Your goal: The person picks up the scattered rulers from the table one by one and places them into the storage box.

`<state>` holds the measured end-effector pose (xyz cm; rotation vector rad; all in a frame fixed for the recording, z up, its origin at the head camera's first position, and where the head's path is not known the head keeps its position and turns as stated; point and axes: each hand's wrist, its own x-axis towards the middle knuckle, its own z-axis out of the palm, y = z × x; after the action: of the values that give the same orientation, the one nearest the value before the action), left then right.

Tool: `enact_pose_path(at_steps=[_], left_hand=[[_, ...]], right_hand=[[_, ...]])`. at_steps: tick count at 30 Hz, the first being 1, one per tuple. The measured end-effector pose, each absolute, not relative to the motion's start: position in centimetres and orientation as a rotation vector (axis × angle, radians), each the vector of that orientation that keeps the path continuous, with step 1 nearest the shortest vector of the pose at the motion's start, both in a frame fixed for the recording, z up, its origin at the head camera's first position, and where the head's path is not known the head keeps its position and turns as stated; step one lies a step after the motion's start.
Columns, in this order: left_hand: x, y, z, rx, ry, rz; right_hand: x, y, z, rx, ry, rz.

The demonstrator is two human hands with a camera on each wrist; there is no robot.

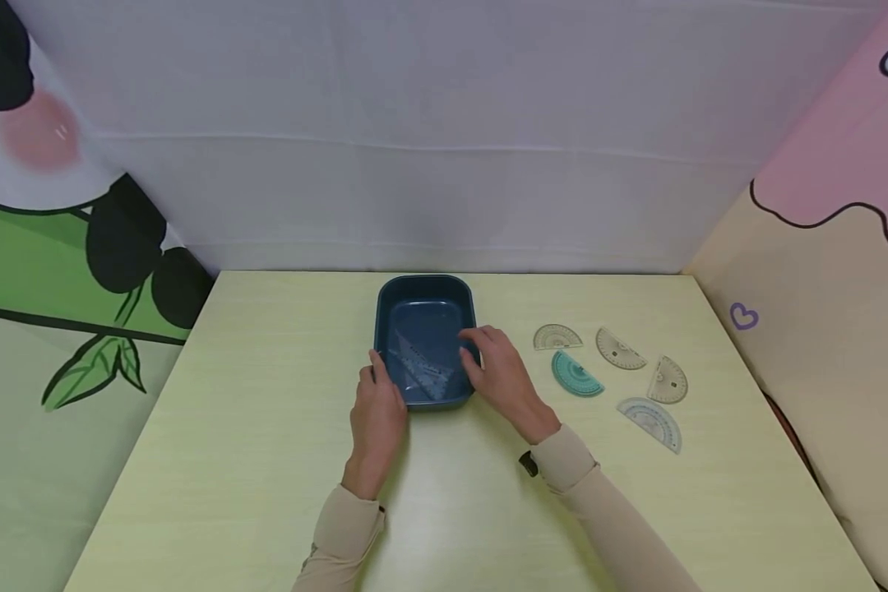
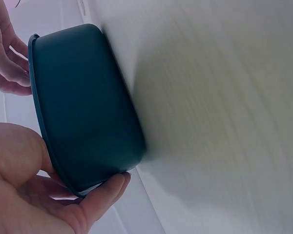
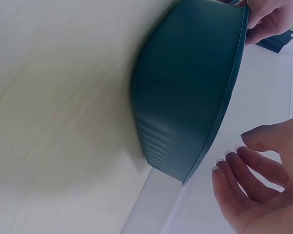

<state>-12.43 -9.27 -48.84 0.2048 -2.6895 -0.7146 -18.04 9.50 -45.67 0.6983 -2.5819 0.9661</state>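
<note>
A dark blue plastic tray (image 1: 429, 289) stands on the table, with what looks like a clear set square (image 1: 423, 367) lying inside it. My left hand (image 1: 378, 419) grips the tray's left side near the front corner; in the left wrist view, thumb and fingers hold its rim and wall. Over the tray's right rim hovers my right hand (image 1: 505, 374). Its fingers are loosely bent and hold nothing, apart from the tray (image 3: 185, 92) in the right wrist view. To the right lie several clear protractors (image 1: 668, 381) and a teal protractor (image 1: 575, 376).
The pale wooden table (image 1: 252, 460) extends to both sides of the tray. A white cloth backdrop (image 1: 444, 205) rises behind its far edge. Printed panels stand on the left and right, the right panel (image 1: 784, 353) along the table's side.
</note>
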Motion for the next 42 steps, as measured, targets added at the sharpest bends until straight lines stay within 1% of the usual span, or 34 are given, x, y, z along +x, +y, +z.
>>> enact_pose_path(at_steps=[23,42], left_hand=[[-12.5,-9.3,-49.2,0.21,-2.681,-0.725],[-12.5,-9.2,-48.8,0.22,-2.68,-0.691]], right_hand=[[-18.1,13.5,-46.8,0.562,-2.613,1.085],[-18.2,17.3,-48.3,0.513,-2.608,1.09]])
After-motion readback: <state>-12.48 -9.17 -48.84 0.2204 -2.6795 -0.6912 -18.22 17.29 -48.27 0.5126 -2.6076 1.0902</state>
